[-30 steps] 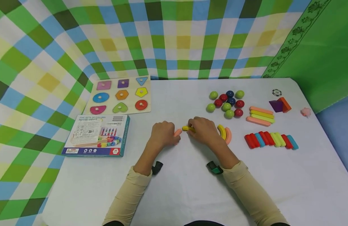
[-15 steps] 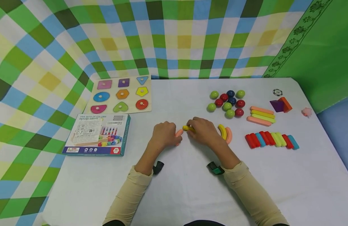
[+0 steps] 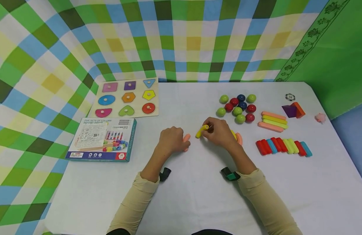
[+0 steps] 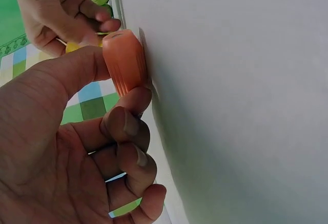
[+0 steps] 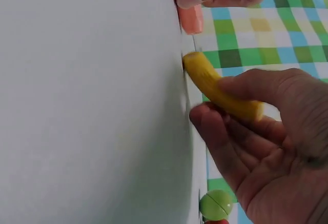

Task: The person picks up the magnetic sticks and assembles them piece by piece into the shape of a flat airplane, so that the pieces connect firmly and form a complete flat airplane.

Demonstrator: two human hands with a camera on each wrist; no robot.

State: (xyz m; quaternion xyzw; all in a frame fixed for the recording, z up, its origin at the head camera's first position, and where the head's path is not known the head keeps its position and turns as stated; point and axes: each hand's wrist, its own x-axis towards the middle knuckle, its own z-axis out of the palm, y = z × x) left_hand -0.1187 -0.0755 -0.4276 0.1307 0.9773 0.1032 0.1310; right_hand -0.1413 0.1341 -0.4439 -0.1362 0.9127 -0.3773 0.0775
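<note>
Between the thumb and fingers of my left hand (image 3: pixel 171 140) is a salmon-orange clay stick (image 3: pixel 186 137), whose ribbed side shows in the left wrist view. That stick touches or nearly touches the white tabletop. A curved yellow clay stick (image 5: pixel 205 80) is pinched by my right hand (image 3: pixel 218 133); it tilts, with its lower end at the table surface. The two held sticks are a short gap apart. Right beside my right wrist lie another curved yellow clay stick (image 3: pixel 234 134) and a curved salmon clay stick (image 3: pixel 239 139), partly hidden by the hand.
Green, red and blue balls (image 3: pixel 237 111) lie at the back right. Nearby are straight clay sticks (image 3: pixel 273 121), a coloured row of sticks (image 3: pixel 283 146), prisms (image 3: pixel 289 111), a chip (image 3: pixel 290 97) and a pink figure (image 3: pixel 320 118). At left are a shape puzzle (image 3: pixel 116 93) and box (image 3: pixel 101 140).
My right hand has drawn slightly right, away from the left hand, and the yellow stick has tipped from lying flat to slanting upward. My left hand stays nearly still.
</note>
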